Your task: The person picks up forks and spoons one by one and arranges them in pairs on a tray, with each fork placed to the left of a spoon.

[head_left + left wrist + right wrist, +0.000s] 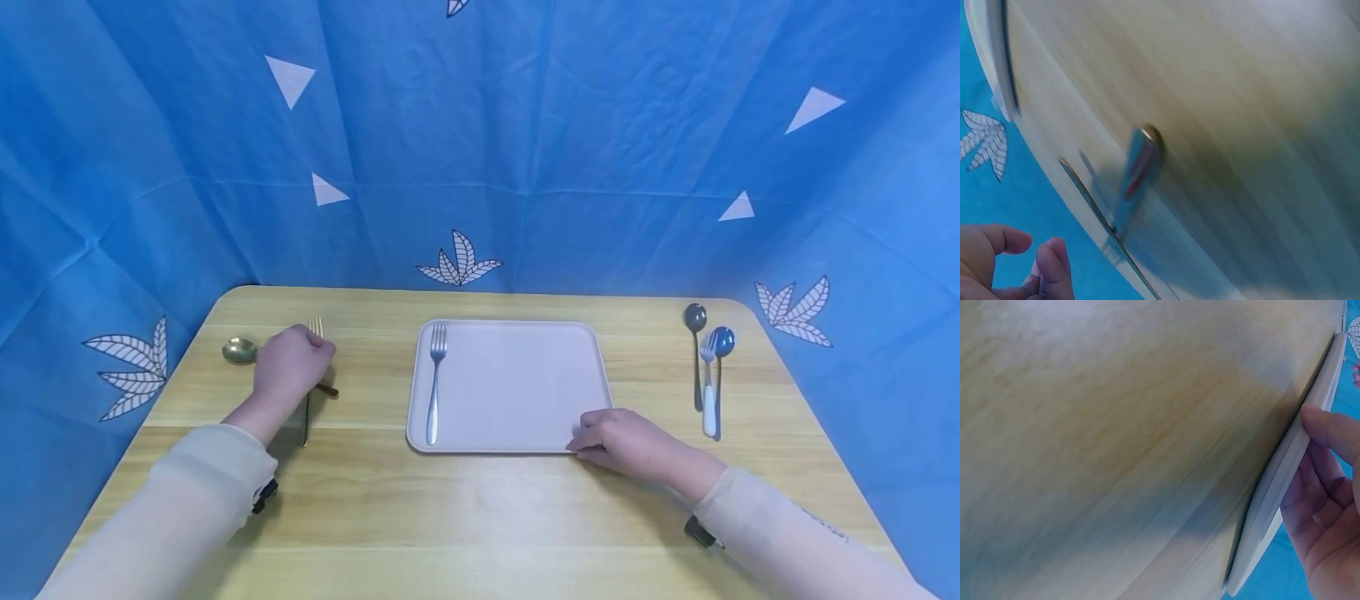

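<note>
My left hand (292,361) is above a gold fork (316,326) that crosses a gold spoon (239,351) at the table's left. In the left wrist view, its thumb and fingers (1054,259) stand apart with a gap between them. The fork's handle (1140,169) looks blurred there, crossing over the spoon's handle (1082,187). My right hand (618,442) pinches the near right corner of a pale rectangular tray (517,383). The right wrist view shows the thumb on the tray's rim (1285,462). A silver fork (435,387) lies along the tray's left side.
On the right of the wooden table (480,517) lie a dark spoon (695,321), a white-handled fork (708,400) and a blue-looking spoon (723,341). A blue patterned curtain (525,125) hangs behind the table and at both sides.
</note>
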### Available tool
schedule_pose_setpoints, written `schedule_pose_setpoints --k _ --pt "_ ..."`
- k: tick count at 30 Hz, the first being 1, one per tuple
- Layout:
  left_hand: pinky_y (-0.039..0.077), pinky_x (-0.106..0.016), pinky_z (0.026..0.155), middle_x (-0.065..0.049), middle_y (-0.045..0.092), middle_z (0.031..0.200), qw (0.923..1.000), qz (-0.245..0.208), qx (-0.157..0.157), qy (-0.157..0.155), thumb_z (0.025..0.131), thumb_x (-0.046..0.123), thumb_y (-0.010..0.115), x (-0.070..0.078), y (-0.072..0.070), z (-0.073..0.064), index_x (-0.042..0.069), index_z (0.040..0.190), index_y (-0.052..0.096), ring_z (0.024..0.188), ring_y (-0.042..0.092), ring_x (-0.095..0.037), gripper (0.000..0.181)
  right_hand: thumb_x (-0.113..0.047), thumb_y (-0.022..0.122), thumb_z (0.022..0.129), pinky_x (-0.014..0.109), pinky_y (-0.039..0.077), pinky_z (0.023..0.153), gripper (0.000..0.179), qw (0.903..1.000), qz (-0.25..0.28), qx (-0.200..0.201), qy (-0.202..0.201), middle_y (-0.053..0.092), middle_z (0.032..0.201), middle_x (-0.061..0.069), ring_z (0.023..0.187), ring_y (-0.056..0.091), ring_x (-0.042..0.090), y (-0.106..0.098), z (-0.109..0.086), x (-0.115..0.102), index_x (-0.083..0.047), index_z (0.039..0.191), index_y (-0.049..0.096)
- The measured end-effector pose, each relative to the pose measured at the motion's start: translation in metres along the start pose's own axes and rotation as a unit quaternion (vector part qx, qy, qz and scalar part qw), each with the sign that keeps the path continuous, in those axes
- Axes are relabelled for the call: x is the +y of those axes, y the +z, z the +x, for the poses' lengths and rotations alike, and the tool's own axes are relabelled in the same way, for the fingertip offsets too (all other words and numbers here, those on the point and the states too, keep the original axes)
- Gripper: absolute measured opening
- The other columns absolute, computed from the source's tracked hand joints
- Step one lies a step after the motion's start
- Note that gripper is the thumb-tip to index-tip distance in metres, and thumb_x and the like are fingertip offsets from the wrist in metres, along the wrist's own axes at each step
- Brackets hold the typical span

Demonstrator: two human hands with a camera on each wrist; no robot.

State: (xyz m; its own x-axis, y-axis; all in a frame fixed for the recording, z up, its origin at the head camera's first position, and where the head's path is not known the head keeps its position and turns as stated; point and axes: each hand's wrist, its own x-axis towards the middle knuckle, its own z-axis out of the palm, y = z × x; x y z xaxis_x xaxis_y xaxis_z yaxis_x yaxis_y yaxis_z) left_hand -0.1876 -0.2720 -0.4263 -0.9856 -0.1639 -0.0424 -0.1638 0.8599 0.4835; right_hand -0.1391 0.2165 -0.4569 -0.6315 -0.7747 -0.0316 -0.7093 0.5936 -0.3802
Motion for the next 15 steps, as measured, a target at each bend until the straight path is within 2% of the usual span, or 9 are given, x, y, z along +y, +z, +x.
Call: schedule_pose_setpoints --k 3,4,7,9,11,13,15 --pt "0.046 -0.043 0.062 -0.020 0.071 0.099 0.9998 0.012 0.015 0.001 0.097 0.029 0.052 -0.007 -0.004 0.003 -0.001 0.102 0.068 0.085 0.065 -0.038 0.035 -0.013 0.078 0.086 0.019 0.049 0.064 0.015 1.0000 0.002 0.002 -0.002 0.055 0.078 -0.016 0.069 0.049 -0.002 0.000 0.000 0.000 -0.016 0.101 0.079" --pt "0.045 -0.042 0.059 -0.018 0.071 0.093 0.9997 0.014 0.017 -0.003 0.097 0.031 0.053 -0.010 -0.005 0.004 -0.001 0.099 0.069 0.081 0.064 -0.037 0.035 -0.013 0.078 0.086 0.020 0.049 0.065 0.015 1.0000 0.001 0.002 -0.004 0.056 0.079 -0.015 0.069 0.050 -0.002 0.000 0.000 -0.001 -0.016 0.101 0.079" --pt "0.040 -0.040 0.055 -0.011 0.064 0.068 0.9996 0.017 0.019 -0.015 0.097 0.035 0.056 -0.016 -0.007 0.007 0.004 0.078 0.067 0.066 0.058 -0.030 0.038 -0.013 0.078 0.087 0.020 0.049 0.065 0.015 1.0000 0.001 0.003 -0.004 0.055 0.079 -0.015 0.069 0.050 -0.002 0.000 -0.001 -0.001 -0.016 0.101 0.079" --pt "0.039 -0.044 0.060 -0.004 0.057 0.058 0.9993 0.020 0.018 -0.025 0.097 0.039 0.058 -0.020 -0.009 0.008 0.009 0.067 0.061 0.061 0.053 -0.027 0.042 -0.013 0.078 0.087 0.020 0.049 0.065 0.015 1.0000 0.001 0.003 -0.003 0.055 0.079 -0.016 0.069 0.049 -0.002 0.000 0.000 -0.001 -0.016 0.101 0.079" --pt "0.039 -0.049 0.067 -0.001 0.052 0.054 0.9990 0.026 0.016 -0.034 0.096 0.040 0.058 -0.023 -0.010 0.009 0.013 0.062 0.056 0.060 0.051 -0.026 0.044 -0.013 0.078 0.087 0.019 0.048 0.064 0.015 1.0000 0.001 0.002 -0.002 0.054 0.078 -0.016 0.068 0.048 -0.002 0.000 0.000 -0.001 -0.016 0.101 0.079" --pt "0.039 -0.051 0.070 0.000 0.054 0.056 0.9986 0.032 0.017 -0.039 0.096 0.039 0.058 -0.026 -0.011 0.010 0.014 0.061 0.056 0.062 0.052 -0.026 0.042 -0.013 0.078 0.087 0.019 0.048 0.064 0.015 1.0000 0.000 0.002 -0.002 0.053 0.077 -0.016 0.068 0.048 -0.002 0.000 0.000 0.000 -0.016 0.102 0.080" --pt "0.039 -0.047 0.066 -0.001 0.053 0.056 0.9983 0.037 0.015 -0.043 0.096 0.036 0.056 -0.028 -0.013 0.010 0.014 0.061 0.055 0.062 0.052 -0.026 0.041 -0.013 0.078 0.087 0.019 0.049 0.064 0.015 1.0000 0.000 0.003 -0.003 0.054 0.078 -0.016 0.068 0.049 -0.002 0.000 0.000 0.000 -0.016 0.102 0.079"
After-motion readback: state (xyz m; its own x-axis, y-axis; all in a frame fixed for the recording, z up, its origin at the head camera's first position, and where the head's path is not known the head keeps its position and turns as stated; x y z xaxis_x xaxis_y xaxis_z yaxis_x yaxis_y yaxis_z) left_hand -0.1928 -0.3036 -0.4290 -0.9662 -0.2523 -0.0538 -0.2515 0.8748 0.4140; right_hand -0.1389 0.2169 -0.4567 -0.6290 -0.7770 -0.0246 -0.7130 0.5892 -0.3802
